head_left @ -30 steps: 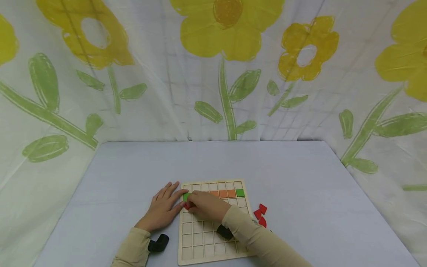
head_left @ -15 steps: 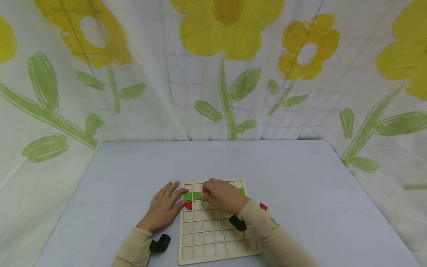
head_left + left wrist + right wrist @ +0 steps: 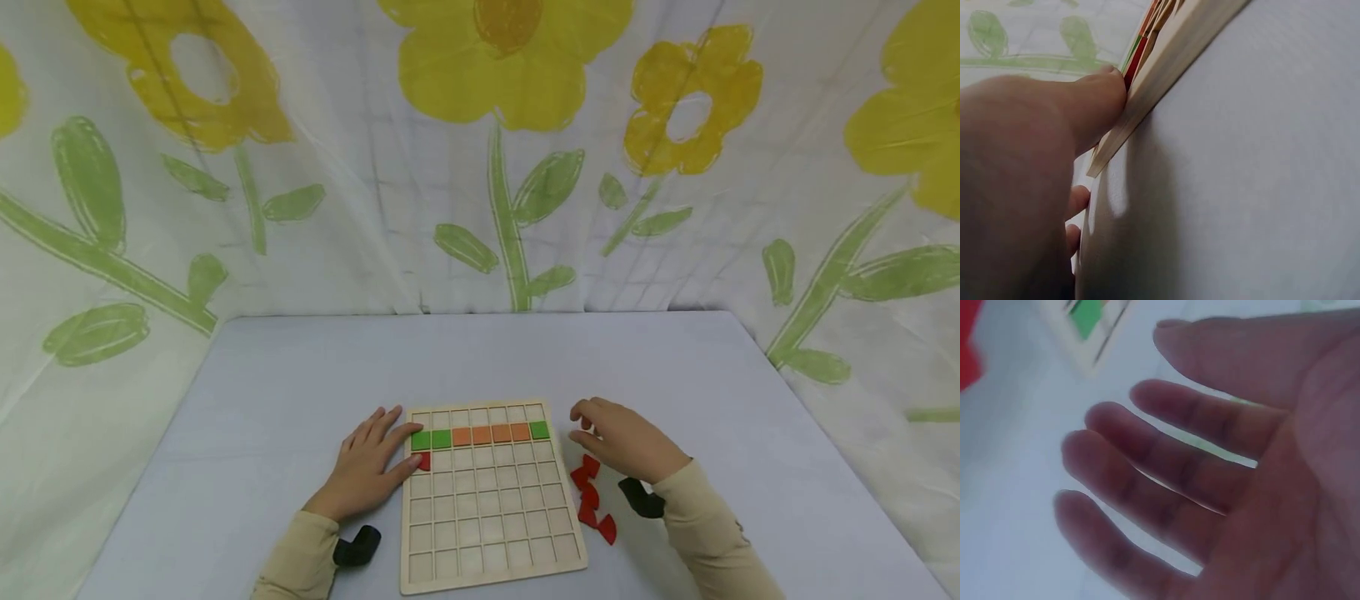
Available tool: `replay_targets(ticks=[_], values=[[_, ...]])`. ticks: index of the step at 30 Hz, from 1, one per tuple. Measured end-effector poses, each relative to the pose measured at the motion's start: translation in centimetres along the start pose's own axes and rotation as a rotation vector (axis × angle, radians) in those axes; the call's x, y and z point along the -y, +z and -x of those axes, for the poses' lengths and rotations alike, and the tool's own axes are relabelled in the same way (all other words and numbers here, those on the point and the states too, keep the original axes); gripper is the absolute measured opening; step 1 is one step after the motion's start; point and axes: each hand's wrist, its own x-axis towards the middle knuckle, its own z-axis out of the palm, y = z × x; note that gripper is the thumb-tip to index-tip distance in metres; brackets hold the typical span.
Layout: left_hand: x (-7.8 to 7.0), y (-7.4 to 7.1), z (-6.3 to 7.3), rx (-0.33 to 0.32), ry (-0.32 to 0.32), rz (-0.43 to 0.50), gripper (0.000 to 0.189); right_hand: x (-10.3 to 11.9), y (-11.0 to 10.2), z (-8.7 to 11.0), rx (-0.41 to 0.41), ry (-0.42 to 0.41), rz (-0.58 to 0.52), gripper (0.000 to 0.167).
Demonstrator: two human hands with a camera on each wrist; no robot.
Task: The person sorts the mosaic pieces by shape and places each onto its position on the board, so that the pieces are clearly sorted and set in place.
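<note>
A wooden grid board [image 3: 495, 582] lies on the table. In its second row sit green tiles [image 3: 441, 439] and several orange tiles [image 3: 482, 435]; below the row's left end is a red curved piece [image 3: 425, 461]. My left hand [image 3: 366, 467] has its fingers spread, with thumb and index finger touching the board's left edge beside that piece. In the left wrist view the thumb [image 3: 1100, 103] presses at the wooden edge. Off the board's right side, my right hand [image 3: 626, 437] hovers with loosely bent fingers and holds nothing, as the right wrist view shows.
Several loose red pieces [image 3: 589, 497] lie along the board's right edge, just below my right hand. A black band [image 3: 357, 547] is at the left wrist and another black band [image 3: 642, 498] at the right. Behind the table [image 3: 300, 358] hangs a flower-printed curtain [image 3: 360, 183].
My right hand has left the red piece in the left column, crossed over the board and come out on its right side. The coloured row is uncovered. My left hand has stayed in place.
</note>
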Motion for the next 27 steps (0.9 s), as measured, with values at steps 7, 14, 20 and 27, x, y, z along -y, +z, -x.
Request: replay_targets(ticks=[7, 14, 20, 27], values=[[0.1, -0.1, 0.0, -0.014, -0.006, 0.0, 0.047, -2.6, 1.1, 1.7, 0.097, 0.124, -0.04, 0.025], [0.1, 0.0, 0.0, -0.029, -0.001, -0.009, 0.046, -3.6, 2.2, 2.3, 0.153, 0.073, -0.083, 0.034], [-0.2, -0.1, 0.0, -0.032, 0.005, -0.012, 0.046, -3.9, 3.1, 2.3, 0.119, 0.065, -0.059, 0.031], [-0.1, 0.1, 0.0, -0.027, 0.008, -0.007, 0.046, -4.0, 3.2, 2.5, 0.084, 0.001, -0.022, 0.03]])
